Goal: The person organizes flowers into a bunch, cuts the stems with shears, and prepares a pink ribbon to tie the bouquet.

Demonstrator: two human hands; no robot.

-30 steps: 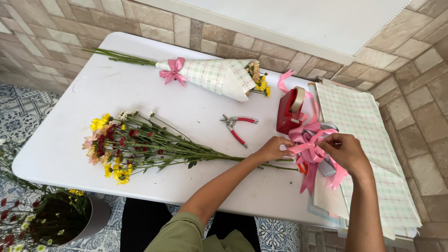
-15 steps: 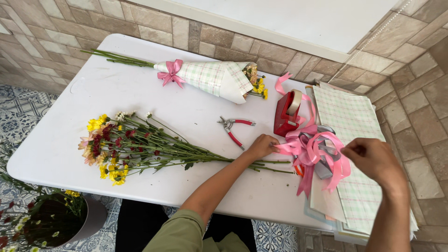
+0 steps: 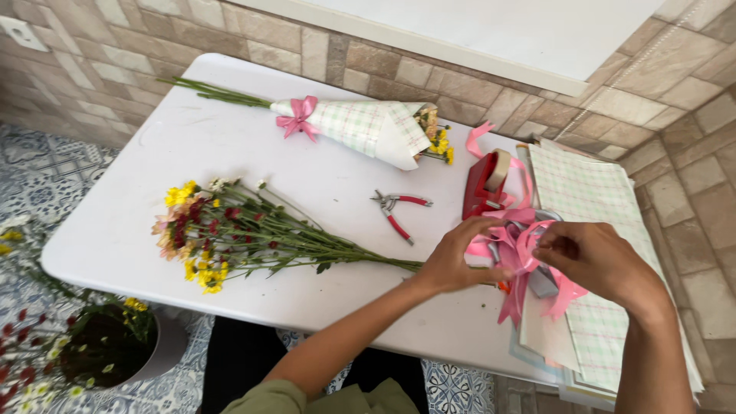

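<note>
My left hand [image 3: 454, 262] and my right hand [image 3: 590, 259] both grip loops of pink ribbon [image 3: 515, 244] at the right side of the white table [image 3: 230, 153]. The ribbon hangs down in tails over a stack of checked wrapping paper [image 3: 606, 230]. A loose bunch of yellow, red and pink flowers [image 3: 230, 238] lies on the table with its stems reaching under my left hand. Red-handled pruning shears [image 3: 399, 211] lie in the middle of the table.
A finished bouquet [image 3: 360, 126] in checked paper with a pink bow lies at the table's far edge. A red tape dispenser [image 3: 484, 182] stands by the paper stack. A pot of flowers [image 3: 115, 345] sits on the tiled floor at lower left. A brick wall runs behind.
My right hand swung out to the right with the ribbon, then came back toward my left hand. The left hand stayed at the stems, now closed on the ribbon loops.
</note>
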